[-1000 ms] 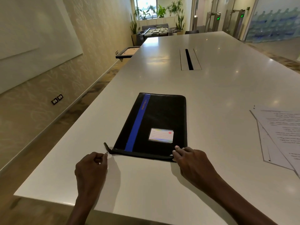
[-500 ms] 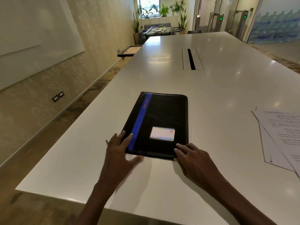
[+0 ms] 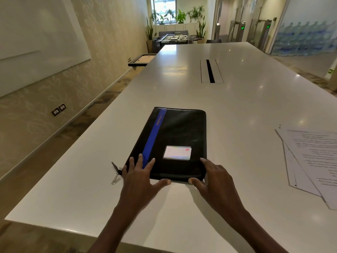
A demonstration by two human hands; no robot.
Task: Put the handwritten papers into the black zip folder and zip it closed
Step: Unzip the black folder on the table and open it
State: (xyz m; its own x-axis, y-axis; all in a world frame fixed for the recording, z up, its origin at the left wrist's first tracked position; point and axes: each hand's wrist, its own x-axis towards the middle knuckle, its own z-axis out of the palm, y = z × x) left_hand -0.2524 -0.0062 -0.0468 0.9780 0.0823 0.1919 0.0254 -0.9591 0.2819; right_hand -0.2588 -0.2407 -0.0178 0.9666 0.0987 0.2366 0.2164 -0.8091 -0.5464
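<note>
- Two hands rest at the near short edge of the black zip folder (image 3: 175,143), which lies flat on the white table (image 3: 237,106) straight ahead of the person, its long axis running away from them and leaning slightly to the right.
- Left hand (image 3: 140,178) is spread, fingers laid on the cover over the blue stripe (image 3: 154,137), thumb against the near edge.
- Right hand (image 3: 211,178) is also spread, fingers over the near right corner, thumb at the near edge; neither hand pinches anything.
- Just left of the left hand, the zip pull (image 3: 116,172) lies on the table at the folder's near left corner, so the left hand looks the nearer one for working it.
- Well apart to the right, at the edge of view, lie the handwritten papers (image 3: 313,161), fanned and not yet inside; the right hand is on their side.
- From this angle, whether the zip is open cannot be told.
</note>
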